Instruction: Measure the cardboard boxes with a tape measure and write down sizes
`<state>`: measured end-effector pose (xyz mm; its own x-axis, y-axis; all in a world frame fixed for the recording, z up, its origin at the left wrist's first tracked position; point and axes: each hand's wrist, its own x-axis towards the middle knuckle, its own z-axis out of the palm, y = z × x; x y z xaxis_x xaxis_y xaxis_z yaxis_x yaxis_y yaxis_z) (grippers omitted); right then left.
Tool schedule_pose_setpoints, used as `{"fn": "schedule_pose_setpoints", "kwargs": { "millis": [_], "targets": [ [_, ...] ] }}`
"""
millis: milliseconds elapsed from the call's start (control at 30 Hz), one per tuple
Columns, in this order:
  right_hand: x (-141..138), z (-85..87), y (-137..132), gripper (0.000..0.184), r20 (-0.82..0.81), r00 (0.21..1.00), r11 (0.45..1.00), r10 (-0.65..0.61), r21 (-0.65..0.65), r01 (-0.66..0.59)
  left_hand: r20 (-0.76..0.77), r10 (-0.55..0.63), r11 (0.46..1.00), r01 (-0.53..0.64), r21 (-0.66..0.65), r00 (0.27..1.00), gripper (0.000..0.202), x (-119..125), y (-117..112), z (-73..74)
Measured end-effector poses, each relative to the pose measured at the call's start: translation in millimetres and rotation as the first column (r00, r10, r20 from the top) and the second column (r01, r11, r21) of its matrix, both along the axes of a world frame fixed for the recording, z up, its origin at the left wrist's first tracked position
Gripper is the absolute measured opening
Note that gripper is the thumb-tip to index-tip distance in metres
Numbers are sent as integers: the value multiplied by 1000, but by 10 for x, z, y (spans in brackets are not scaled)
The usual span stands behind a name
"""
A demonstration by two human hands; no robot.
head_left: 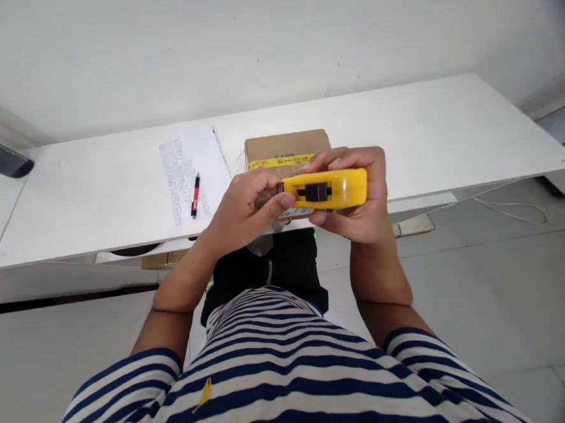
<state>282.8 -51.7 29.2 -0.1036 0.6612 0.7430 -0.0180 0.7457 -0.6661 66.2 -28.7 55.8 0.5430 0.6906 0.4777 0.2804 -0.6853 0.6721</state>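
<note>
Apparently at a handling step, the left hand (237,211) pinches and the half-curled right hand (376,196) grips the yellow slider tool (350,187); working its black slider (316,192) would need a freed thumb.

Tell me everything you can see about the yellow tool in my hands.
The yellow tool is elongated and glossy, apparently plastic, with a rounded right end. A ridged black piece is set in its upward-facing side. It lies roughly crosswise in view, held in front of the cardboard box. The right hand grips its right part; the left hand has its thumb at the other end, partly hiding it.
</note>
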Motion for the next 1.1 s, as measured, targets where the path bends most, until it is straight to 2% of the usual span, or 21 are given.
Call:
{"fn": "schedule_pose_setpoints", "kwargs": {
  "millis": [100, 200, 267, 333, 433, 500, 600, 733, 900, 1100],
  "targets": [
    [-26, 18, -76, 62, 0, 997, 997, -74, -2, 74, 11, 1, 990, 0, -139, 1000, 50, 14, -42, 25],
    [-56, 43, -148, 58, 8, 988, 988, -154, -27, 154, 11, 53, 985, -51, -164, 999, 47, 21, -71, 63],
    [-35, 65, -143, 58, 11, 975, 971, -221, -89, 221, 37, 98, 978, -90, -186, 994, 42, -5, -24, 67],
    [54, 77, -63, 60, -12, 954, 945, -299, -145, 294, 87, 182, 957, -156, -245, 979, 38, -74, 102, 35],
    [325, 22, 185, 61, -127, 913, 915, -388, -173, 365, 180, 322, 892, -233, -388, 930, 39, -236, 402, -75],
    [551, -75, 373, 57, -165, 879, 882, -447, -243, 403, 206, 358, 842, -219, -493, 911, 40, -339, 605, -162],
    [830, -243, 563, 47, -108, 832, 816, -544, -299, 494, 164, 366, 778, -205, -594, 916, 36, -410, 803, -254],
    [930, -326, 607, 42, -48, 830, 812, -556, -243, 530, 95, 333, 757, -206, -620, 938, 36, -327, 838, -280],
    [801, -222, 595, 49, 6, 826, 793, -564, -277, 543, 9, 293, 769, -230, -596, 956, 49, -121, 728, -317],
    [790, -184, 573, 48, 67, 823, 792, -564, -238, 562, 25, 315, 761, -237, -605, 949, 56, -31, 652, -414]
  ]
}}
